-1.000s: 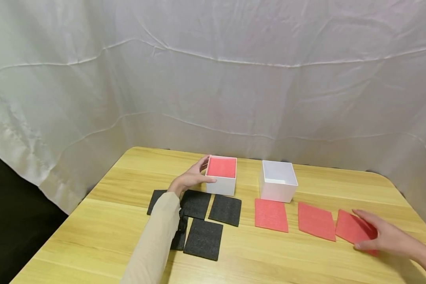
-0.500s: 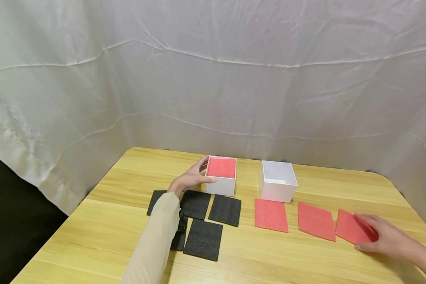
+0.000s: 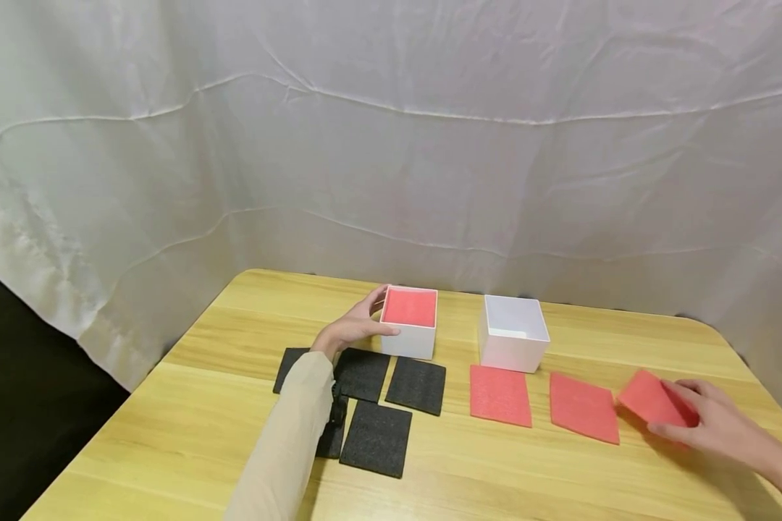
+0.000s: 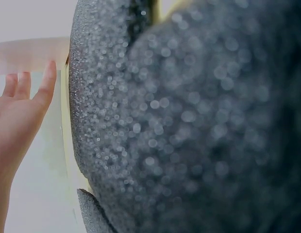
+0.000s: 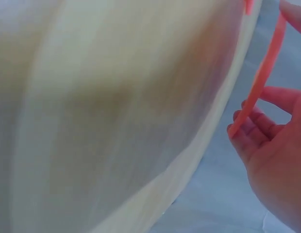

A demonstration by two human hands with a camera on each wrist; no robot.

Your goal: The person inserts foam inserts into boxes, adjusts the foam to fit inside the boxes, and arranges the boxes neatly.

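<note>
Red foam sheet (image 3: 652,399), lower right of the head frame: held in the grip of the right hand (image 3: 717,430), thumb on one face and fingers under the other, with its left edge raised off the counter (image 3: 189,434). The right wrist view shows the same sheet (image 5: 259,77) edge-on between the thumb and the curled fingers (image 5: 255,131).

Two more red foam sheets (image 3: 500,394) (image 3: 583,407) lie flat on the counter to the left of the held one, in a row just below the empty white box (image 3: 513,334).

Left hand (image 3: 355,327), frame centre: its grip is around the left side of the filled white box (image 3: 409,333), fingers against the far left wall and thumb along the near rim. This box contains red foam (image 3: 409,307) up to near its rim.

Black foam sheets (image 3: 391,394) lie flat below the filled box, partly under the beige sleeve (image 3: 283,449). In the left wrist view black foam (image 4: 199,126) fills most of the frame.
</note>
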